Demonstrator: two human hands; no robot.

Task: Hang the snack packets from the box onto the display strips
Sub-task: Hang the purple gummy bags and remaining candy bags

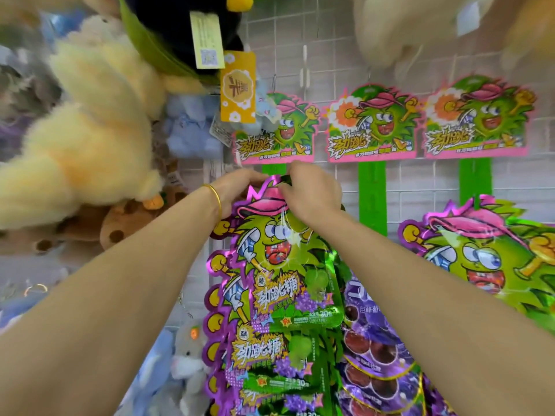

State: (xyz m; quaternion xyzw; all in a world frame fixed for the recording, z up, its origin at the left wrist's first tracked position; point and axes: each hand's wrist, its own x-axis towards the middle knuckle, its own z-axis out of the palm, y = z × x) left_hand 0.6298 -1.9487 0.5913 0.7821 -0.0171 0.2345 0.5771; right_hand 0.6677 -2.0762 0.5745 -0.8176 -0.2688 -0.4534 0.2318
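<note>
Shiny green-purple foil snack packet (pixel 270 259) at green plastic strip (pixel 272 169).
Left hand (pixel 240 183), right hand (pixel 312 190) pinching top edge; likely light, slippery.

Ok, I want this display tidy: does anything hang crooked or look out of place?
The packet on the right strip hangs tilted, while the packets on the left strip sit upright. Nothing looks torn or spilled.

Cream plush toys (pixel 84 139) crowd the left (a grey bunny (pixel 187 358) below them), an orange tag (pixel 238 88) hanging nearby.
</note>
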